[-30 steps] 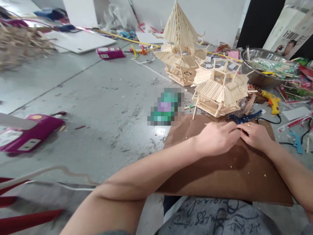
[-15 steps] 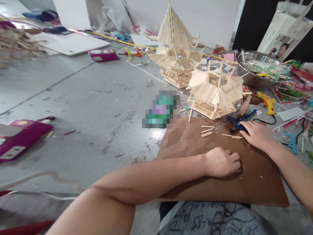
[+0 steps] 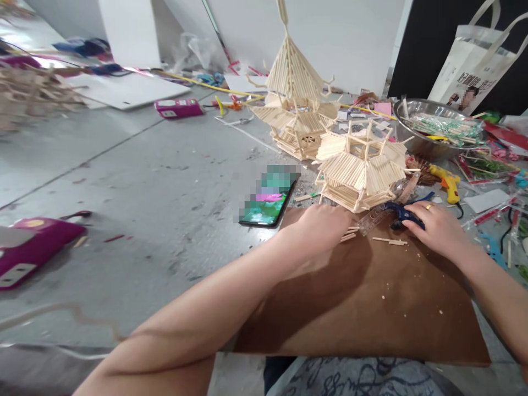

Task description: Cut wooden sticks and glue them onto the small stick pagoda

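Observation:
My left hand reaches over the far left part of the brown board, beside several short wooden sticks. Its fingers point down and are mostly hidden, so any hold is unclear. On the right, my right hand, with a ring on one finger, is closed around the handle of a blue hand cutter. A clear plastic ruler lies between the hands. Two more cut sticks rest nearer on the board. Just beyond stands an open-topped pavilion model of sticks.
A taller model with a pointed roof stands behind. A phone lies left of the board. To the right are a yellow glue gun, a metal bowl of packaged sticks and scattered craft materials. Purple power strips lie left.
My left hand has moved forward and left, from the board's middle to the sticks near the pavilion. My right hand stays on the cutter. The view has shifted slightly upward.

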Motion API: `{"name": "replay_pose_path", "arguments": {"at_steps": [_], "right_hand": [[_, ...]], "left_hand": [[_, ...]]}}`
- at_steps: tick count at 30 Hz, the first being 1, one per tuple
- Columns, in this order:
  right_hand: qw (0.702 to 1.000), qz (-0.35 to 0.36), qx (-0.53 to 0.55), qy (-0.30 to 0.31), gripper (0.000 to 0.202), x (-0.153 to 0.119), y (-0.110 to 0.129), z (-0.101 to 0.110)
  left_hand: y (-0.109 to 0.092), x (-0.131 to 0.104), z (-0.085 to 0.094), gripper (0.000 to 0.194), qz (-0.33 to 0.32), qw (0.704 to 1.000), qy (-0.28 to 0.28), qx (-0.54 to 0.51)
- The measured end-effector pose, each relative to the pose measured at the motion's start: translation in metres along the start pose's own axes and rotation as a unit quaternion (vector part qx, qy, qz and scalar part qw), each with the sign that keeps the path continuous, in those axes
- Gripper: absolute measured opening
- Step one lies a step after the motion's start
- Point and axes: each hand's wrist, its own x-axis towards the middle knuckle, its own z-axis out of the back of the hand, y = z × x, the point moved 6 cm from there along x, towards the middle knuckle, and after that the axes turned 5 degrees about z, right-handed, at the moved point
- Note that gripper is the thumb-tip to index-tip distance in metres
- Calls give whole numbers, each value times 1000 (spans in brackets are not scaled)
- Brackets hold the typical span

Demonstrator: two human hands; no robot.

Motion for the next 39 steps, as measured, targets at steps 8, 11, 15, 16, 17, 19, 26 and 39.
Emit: {"name": "replay_pose_path", "arguments": {"at_steps": [8,11,15,16,17,19,26,39], "right_hand": [[997,52,58,-22,23,30,24,20],[997,60,55,-18,22,38,29,22],[998,51,40,-16,21,49,31,25],[998,44,36,-12,21,51,31,24],[999,37,33,-7,20,54,30,23],[999,26,33,5,20,59,30,21],[998,15,65,15,21,66,31,16],[989,54,124,62,22,52,43,3]], "left_hand": [[-4,15,-15,27,17,999,26,14],[-8,17,-16,27,15,999,43,23],[-9,16,-14,29,13,999,37,18],[-9,16,-14,29,10,999,31,14],[-8,16,-15,30,9,1000,27,11],[-6,16,-18,29,9,1000,22,7],[7,18,-27,31,6,1000,18,-16],[19,17,-23,25,21,995,71,-72]]}}
